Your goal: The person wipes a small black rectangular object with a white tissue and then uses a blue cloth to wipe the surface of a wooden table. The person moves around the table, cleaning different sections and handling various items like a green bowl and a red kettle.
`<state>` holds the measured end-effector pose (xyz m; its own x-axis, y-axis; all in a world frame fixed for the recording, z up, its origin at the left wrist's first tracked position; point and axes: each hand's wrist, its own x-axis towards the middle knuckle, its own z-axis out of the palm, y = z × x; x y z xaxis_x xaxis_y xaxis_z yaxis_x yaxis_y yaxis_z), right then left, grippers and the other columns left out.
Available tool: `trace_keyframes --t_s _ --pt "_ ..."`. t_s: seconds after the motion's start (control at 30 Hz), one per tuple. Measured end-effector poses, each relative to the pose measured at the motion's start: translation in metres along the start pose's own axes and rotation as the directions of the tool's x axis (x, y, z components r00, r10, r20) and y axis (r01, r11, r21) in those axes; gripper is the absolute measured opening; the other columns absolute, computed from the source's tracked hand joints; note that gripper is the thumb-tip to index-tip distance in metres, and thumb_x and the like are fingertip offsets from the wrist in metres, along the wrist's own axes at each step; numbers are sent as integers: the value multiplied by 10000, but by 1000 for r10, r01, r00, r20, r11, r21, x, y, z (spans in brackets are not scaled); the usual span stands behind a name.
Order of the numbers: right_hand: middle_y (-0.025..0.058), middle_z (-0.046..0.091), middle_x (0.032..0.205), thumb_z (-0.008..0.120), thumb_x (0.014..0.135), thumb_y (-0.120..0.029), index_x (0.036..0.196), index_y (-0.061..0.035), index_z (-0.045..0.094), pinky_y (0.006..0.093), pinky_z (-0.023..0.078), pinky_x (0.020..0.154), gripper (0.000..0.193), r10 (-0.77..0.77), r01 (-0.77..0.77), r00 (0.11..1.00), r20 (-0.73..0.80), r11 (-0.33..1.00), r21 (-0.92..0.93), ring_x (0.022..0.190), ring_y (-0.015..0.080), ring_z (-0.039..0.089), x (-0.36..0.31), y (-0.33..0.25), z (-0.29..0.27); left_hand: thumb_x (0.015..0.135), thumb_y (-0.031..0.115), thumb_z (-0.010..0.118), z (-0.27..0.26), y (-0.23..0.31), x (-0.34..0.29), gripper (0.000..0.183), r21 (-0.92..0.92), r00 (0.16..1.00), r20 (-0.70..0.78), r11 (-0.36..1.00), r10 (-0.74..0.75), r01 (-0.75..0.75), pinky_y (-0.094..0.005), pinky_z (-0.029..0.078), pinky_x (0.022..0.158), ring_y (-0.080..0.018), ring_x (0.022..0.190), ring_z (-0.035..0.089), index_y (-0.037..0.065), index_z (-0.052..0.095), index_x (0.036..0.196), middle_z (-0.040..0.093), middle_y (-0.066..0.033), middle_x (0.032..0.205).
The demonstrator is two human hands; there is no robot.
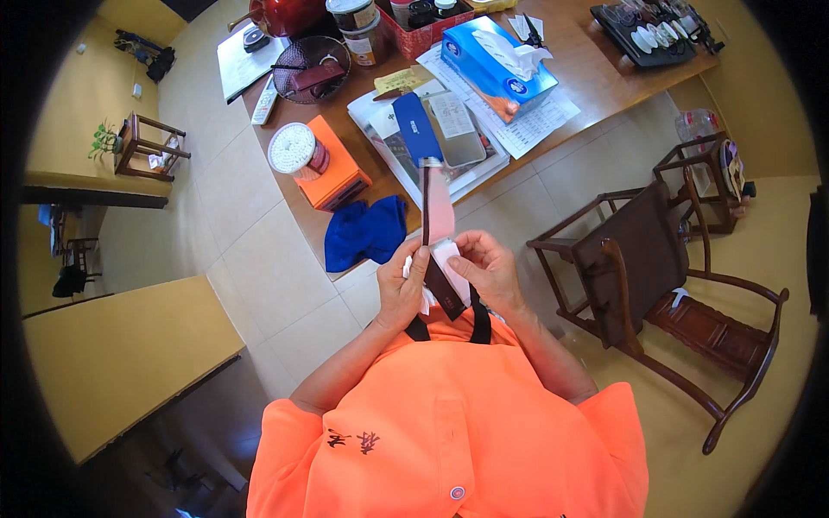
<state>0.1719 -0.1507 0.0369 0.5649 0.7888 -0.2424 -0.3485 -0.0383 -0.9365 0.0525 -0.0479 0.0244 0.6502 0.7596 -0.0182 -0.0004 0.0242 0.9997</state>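
Observation:
Close to my body, both hands hold a long narrow case (439,203), dark brown outside and pink inside, that looks unfolded; its exact kind is unclear. My left hand (402,281) grips its left edge, with crumpled white tissue (427,300) at the fingers. My right hand (490,272) pinches the pale near part between thumb and fingers. Beyond the case, a slim blue pouch (416,128) with a silvery end lies on papers; whether it touches the case I cannot tell. A dark blue cloth (366,231) rests at the table corner, left of my hands.
On the wooden table (577,65) stand an orange box (332,164), a tub of cotton swabs (298,150), a wire basket (312,69), a blue tissue box (499,69) and a black tray (654,33). A wooden armchair (626,268) is at the right.

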Motion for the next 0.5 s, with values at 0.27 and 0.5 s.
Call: trace_keyframes --t_s 0.27,0.5 --pt "39 608 874 652 796 1 1037 -12 604 221 470 631 247 -213 202 977 -21 950 -237 753 85 590 -4 3 -1 963 183 543 3 -1 -4 248 -18 999 -11 999 -33 33 -205 432 664 -51 769 518 -13 614 1096 618 -9 838" --pt "45 575 832 650 773 3 1022 -35 633 229 457 586 253 -310 307 949 54 872 -382 674 118 573 -4 -10 -3 972 177 518 6 2 -4 254 -51 997 59 998 -41 44 -182 411 691 -36 805 511 -7 600 1127 592 30 901"
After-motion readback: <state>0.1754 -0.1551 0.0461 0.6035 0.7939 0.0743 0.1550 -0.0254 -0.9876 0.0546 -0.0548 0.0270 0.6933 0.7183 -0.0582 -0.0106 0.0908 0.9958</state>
